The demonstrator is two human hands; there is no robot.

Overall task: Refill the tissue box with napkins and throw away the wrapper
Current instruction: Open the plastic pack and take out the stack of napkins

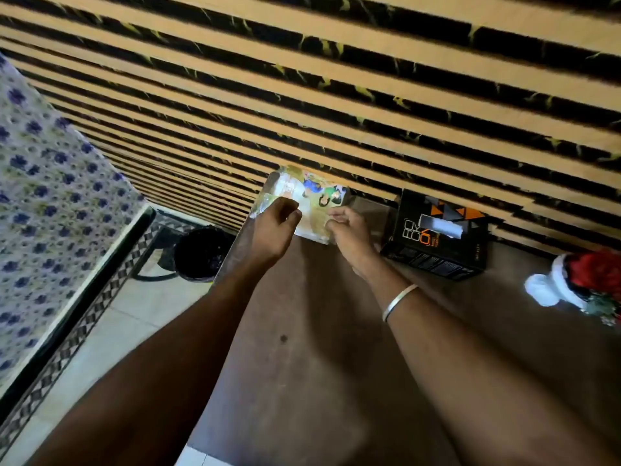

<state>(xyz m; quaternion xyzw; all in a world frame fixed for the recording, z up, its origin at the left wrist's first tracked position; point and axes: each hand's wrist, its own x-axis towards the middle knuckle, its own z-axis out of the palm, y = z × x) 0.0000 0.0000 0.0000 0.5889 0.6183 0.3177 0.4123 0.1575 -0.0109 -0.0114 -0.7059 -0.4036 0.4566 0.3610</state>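
A wrapped napkin pack [302,193] in shiny printed plastic lies at the far edge of the brown table [302,364], against the striped wall. My left hand [274,230] pinches its near left side. On the pack's near right corner, my right hand [349,235] has its fingers curled on the wrapper. The black tissue box [437,237] with orange triangles stands just to the right, a white tissue showing in its top slot.
A black waste bin [201,253] stands on the tiled floor left of the table. A red and white decoration [578,280] sits at the table's right. A blue-flowered cloth [43,203] covers furniture at the far left.
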